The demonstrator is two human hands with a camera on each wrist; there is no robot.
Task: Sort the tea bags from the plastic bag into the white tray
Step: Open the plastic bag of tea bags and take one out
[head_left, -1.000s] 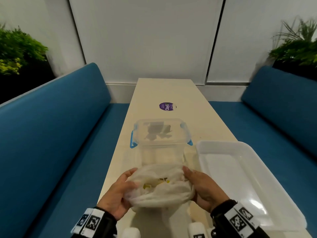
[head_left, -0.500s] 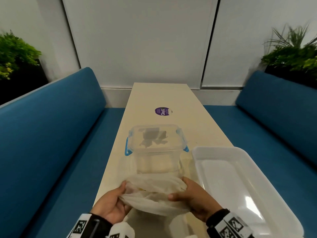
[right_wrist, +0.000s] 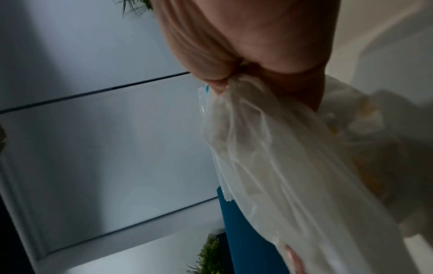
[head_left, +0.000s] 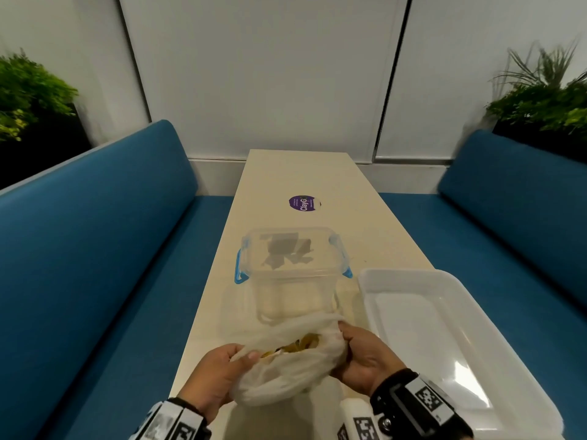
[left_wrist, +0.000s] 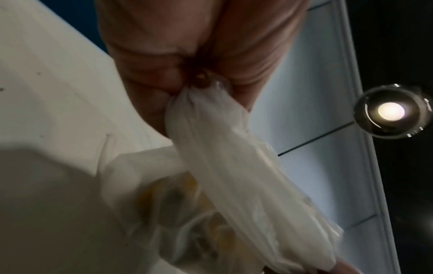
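A person's left hand (head_left: 213,377) and right hand (head_left: 365,357) grip opposite sides of a thin, crinkled, translucent white plastic bag (head_left: 286,369) at the near end of a long cream table (head_left: 295,173); the fingers of each hand are curled and clamped on bunched film, as both wrist views show; the bag's mouth faces up and away from the person, its gathered rim stretched left to right between the hands; yellow-tagged tea bags (head_left: 297,346) show inside the opening. Half a second ago the mouth lay flattened and nearly shut, with no contents visible; now it gapes, and the hands sit farther apart. Just beyond the bag stands a clear, rounded-rectangular lidded container (head_left: 290,268) with blue clips; to the right lies the smooth, glossy white tray (head_left: 514,360), rectangular with rounded corners, its long axis running away from the person and slightly leftward; a round purple sticker (head_left: 304,203) marks the table farther off; blue padded benches (head_left: 95,249) flank both sides.
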